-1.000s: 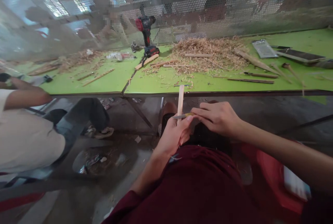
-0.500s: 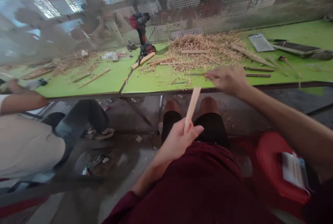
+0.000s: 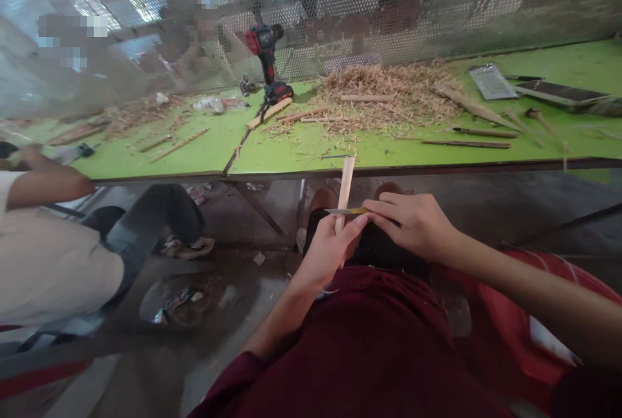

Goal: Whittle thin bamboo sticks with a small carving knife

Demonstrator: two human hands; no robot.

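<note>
My left hand [image 3: 326, 251] is wrapped round the lower end of a flat, pale wooden strip [image 3: 346, 185], which points up toward the table edge. In my right hand [image 3: 415, 222] is a small knife [image 3: 358, 210] with a yellowish handle, pinched between the fingers. Its blade lies across the strip just above my left hand, and my left thumb is close to the handle. Both hands are over my lap, in front of the green table [image 3: 291, 157].
Wood shavings [image 3: 383, 81], a cordless drill [image 3: 266, 61], thin sticks [image 3: 466, 144] and a phone-like dark tray [image 3: 561, 92] lie on the table. A co-worker's arm [image 3: 48, 181] is at the left. A red stool [image 3: 515, 321] stands at my right.
My right hand has come down and left from above the table edge, bringing the knife against the strip. The strip and my left hand have shifted slightly left, and the strip is more upright.
</note>
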